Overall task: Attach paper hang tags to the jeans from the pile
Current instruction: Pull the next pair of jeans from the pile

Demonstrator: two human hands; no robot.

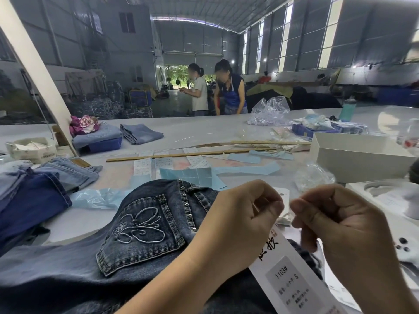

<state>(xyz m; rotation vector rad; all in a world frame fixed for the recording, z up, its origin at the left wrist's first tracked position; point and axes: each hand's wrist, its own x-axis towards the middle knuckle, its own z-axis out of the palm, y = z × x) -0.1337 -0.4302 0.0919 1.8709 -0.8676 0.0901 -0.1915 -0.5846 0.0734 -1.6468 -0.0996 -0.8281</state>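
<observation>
Dark blue jeans (140,234) with an embroidered back pocket and a row of studs lie across the table in front of me. A white paper hang tag (292,282) printed "1103#" and "S" hangs below my hands, over the jeans. My left hand (240,220) has its fingers curled and pinches the tag's thin white string near the top of the tag. My right hand (335,225) is also curled and pinches the string's other part; the string (286,215) shows in the gap between both hands.
More jeans (34,191) are piled at the left, and folded pairs (140,132) lie farther back. Label sheets (163,164), blue paper, wooden sticks (188,154), a white box (353,155) and plastic bags (269,109) cover the table. Two people stand beyond the far edge.
</observation>
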